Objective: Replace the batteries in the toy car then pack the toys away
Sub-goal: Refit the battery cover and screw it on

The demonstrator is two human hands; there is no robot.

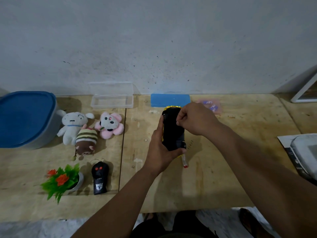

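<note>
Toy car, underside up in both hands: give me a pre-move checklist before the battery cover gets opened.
1. Left hand grips the toy car firmly: ok.
2. Black underside faces up: ok.
3. Right hand is at the underside, fingers pinched: ok; what they pinch, cannot tell.
4. Screwdriver lies on the table beside the car: ok.
5. Fresh batteries ready: cannot tell.
6. Blue-lidded tub open for packing: not ok, lid on.
</note>
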